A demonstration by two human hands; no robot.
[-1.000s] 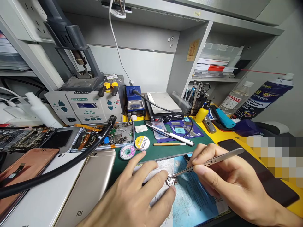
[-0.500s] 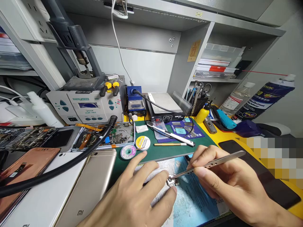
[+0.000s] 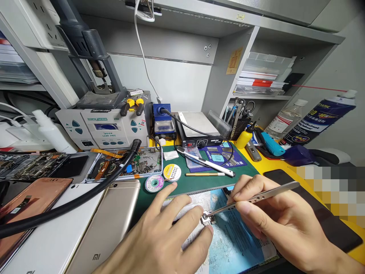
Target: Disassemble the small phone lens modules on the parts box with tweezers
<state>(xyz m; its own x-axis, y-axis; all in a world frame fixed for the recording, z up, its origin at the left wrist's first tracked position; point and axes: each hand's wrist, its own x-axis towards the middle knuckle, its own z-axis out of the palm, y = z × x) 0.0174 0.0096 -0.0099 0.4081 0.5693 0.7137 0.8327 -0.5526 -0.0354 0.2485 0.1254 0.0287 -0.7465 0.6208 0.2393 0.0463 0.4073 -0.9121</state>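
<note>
My right hand (image 3: 273, 217) holds a pair of metal tweezers (image 3: 265, 195) with holes along the arm, slanting down to the left. Their tips meet a small silvery part (image 3: 207, 217) with a round lens-like centre, which looks like a phone camera module. Over the left of the mat lies my left hand (image 3: 168, 228), two fingertips pinching that part at its near and far sides while the other fingers spread out. Its underside is hidden. Beneath both hands is a blue-and-white printed sheet (image 3: 228, 236).
Solder wick (image 3: 154, 183) and a round yellow-labelled tin (image 3: 172, 172) sit beyond my left hand. A soldering iron (image 3: 205, 161) and a gold pen-like tool (image 3: 204, 174) lie on the green mat. A black hose (image 3: 85, 198) crosses phones (image 3: 105, 220) at left. A dark phone (image 3: 313, 213) lies right.
My right hand and the tweezers have shifted very slightly to the right, with the tips still at the part. My left hand has stayed in place.
</note>
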